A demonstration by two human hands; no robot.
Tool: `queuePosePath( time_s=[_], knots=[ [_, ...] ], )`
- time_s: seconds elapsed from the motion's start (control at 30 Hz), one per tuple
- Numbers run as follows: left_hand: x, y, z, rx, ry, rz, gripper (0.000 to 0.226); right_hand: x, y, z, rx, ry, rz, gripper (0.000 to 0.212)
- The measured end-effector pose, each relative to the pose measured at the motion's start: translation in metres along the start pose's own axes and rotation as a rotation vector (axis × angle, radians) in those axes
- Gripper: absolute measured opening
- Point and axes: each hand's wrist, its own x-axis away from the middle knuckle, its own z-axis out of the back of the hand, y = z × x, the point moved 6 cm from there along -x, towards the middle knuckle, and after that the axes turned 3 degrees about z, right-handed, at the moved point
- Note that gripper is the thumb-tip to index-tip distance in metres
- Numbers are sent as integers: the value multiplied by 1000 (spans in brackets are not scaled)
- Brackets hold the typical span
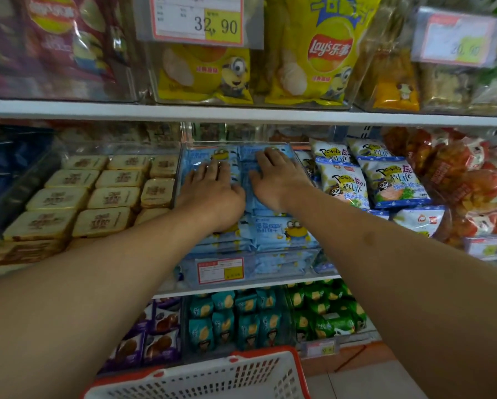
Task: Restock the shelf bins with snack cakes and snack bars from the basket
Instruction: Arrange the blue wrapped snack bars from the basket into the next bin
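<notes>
Clear shelf bin (308,254), mid shelf, held blue snack packs (282,230). Left hand (212,191) lay flat on packs, fingers straight; right hand (276,177) beside it, same, fingers spread. White basket (212,378) sat below w/ red rim.

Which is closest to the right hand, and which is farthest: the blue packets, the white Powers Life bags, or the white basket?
From the right hand:
1. Blue packets, right under the hand in the clear bin.
2. White Powers Life bags, in the next bin, on its right.
3. White basket, far below, at the bottom of the picture.
</notes>
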Motion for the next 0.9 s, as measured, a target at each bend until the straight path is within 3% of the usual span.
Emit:
queuePosePath(
  time_s=[0.13,0.2,0.37,0.5,0.67,0.9],
  knots=[
    [-9,-5,8,94,97,-43,65,5,-1,14,-70,129,42,62],
    [-4,-3,13,133,162,-102,59,15,-3,23,-164,190,43,72],
    [52,8,16,142,290,-251,49,75,-8,20,-239,399,72,68],
    [85,4,-14,-11,179,-250,58,113,-17,-19,-156,297,114,71],
    [82,1,-16,6,152,-213,59,108,-13,-21,-98,237,116,73],
    [98,2,4,154,195,-264,58,132,-15,20,-427,345,88,54]
  ],
)
